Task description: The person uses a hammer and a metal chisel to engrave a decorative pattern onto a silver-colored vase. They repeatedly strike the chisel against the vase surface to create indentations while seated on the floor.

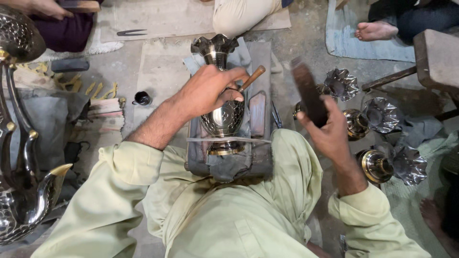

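Two hands | left hand (210,91) grips wooden-handled tool (252,78) on embossed brass vase (223,114) | right hand (327,131) clasps dark mallet (308,93)

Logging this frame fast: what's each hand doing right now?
Left hand: closed on a wooden-handled tool, resting on the brass vase.
Right hand: closed around a dark wooden block, raised and blurred.

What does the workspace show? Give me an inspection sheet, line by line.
Surface: grey padded block on a dusty floor.
Job's things: brass vase lying on the block under a strap; wooden-handled tool; dark wooden mallet.
Clutter: finished fluted vases at the right, small black cup, pliers.
Hands: left hand holds the tool against the vase; right hand grips the raised mallet.
Cables: nothing seen.
Surroundings: other people's bare foot and knee.
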